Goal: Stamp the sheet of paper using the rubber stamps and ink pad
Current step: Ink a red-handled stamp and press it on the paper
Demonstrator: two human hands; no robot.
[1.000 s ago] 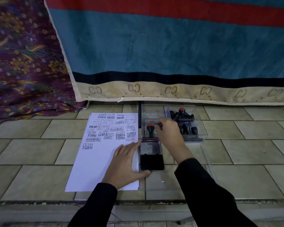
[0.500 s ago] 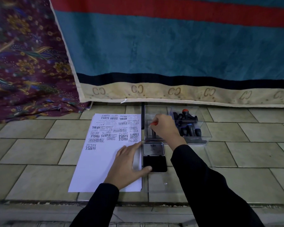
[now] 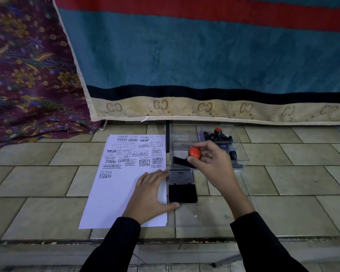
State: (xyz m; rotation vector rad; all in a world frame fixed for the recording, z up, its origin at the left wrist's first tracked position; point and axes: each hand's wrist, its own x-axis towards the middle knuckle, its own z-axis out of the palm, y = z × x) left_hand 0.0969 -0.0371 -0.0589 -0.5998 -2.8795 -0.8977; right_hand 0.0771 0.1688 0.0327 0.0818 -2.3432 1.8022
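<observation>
Lifted clear, right hand (image 3: 210, 161) pinches the stamp (image 3: 194, 152) (orange-capped); left hand (image 3: 151, 195) lies spread on paper (image 3: 114, 193).

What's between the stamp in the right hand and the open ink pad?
Only the near wall of the clear box, if the orange-knobbed stamp in the right hand hasn't cleared it; I can't tell. The ink pad lies open, its black surface uncovered; the left hand touches only its near corner.

Tiled floor (image 3: 37, 179), stamped sheet (image 3: 114, 195), clear box (image 3: 182, 134)
</observation>
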